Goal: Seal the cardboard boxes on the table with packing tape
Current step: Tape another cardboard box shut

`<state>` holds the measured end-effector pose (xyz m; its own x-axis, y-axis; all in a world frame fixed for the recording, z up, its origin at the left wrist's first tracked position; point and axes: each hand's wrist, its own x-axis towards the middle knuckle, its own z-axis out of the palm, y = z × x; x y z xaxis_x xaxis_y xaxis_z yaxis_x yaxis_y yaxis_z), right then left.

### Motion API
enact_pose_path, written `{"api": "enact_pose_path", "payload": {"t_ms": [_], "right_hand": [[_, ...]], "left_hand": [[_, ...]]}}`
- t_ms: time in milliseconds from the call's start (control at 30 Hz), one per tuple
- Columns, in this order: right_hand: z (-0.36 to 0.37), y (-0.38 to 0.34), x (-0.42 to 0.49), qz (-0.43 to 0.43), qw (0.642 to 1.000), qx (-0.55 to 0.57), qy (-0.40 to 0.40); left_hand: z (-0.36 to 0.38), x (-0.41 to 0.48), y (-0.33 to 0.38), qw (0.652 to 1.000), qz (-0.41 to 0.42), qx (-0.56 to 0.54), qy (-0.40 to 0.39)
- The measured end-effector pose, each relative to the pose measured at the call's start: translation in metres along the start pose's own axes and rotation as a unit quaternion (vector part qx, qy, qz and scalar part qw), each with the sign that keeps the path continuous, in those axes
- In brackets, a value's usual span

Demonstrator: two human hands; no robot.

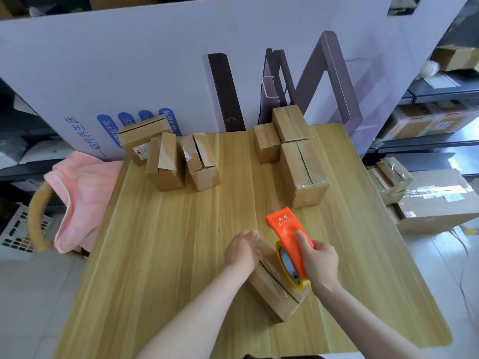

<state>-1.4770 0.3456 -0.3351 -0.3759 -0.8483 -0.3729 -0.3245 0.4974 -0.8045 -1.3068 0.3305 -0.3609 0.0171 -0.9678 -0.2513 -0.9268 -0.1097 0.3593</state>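
Now R hand (320,263) w/ tape dispenser (290,244) on box (272,294), L hand (242,248) alongside.

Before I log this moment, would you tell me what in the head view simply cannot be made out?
- Far end of the box being taped: covered by the left hand, so the tape's start is hidden.
- Its top seam: partly behind the orange tape dispenser in the right hand.
- Label on the rear-left box: too small to read.
- Printed board behind the table: cut off by the frame's top edge.
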Motion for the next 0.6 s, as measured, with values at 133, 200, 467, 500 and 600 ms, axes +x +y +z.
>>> {"api": "enact_pose_path", "payload": {"t_ms": [133, 200, 467, 500, 600], "right_hand": [[0.002, 0.000, -0.003, -0.009, 1.000, 0.001, 0.003], [0.002, 0.000, -0.004, -0.006, 1.000, 0.002, 0.003], [0.001, 0.004, -0.006, -0.026, 1.000, 0.006, 0.015], [0.000, 0.004, -0.005, -0.025, 1.000, 0.009, 0.015], [0.000, 0.005, -0.003, -0.019, 1.000, 0.018, 0.018]], "left_hand": [[-0.017, 0.019, 0.008, 0.991, -0.015, 0.063, -0.116], [-0.021, 0.024, 0.010, 0.987, -0.001, 0.082, -0.140], [-0.007, 0.009, -0.009, 0.995, -0.056, -0.072, -0.050], [0.000, -0.002, -0.019, 0.992, -0.060, -0.109, 0.020], [0.020, -0.027, -0.042, 0.977, -0.085, -0.168, 0.099]]}}
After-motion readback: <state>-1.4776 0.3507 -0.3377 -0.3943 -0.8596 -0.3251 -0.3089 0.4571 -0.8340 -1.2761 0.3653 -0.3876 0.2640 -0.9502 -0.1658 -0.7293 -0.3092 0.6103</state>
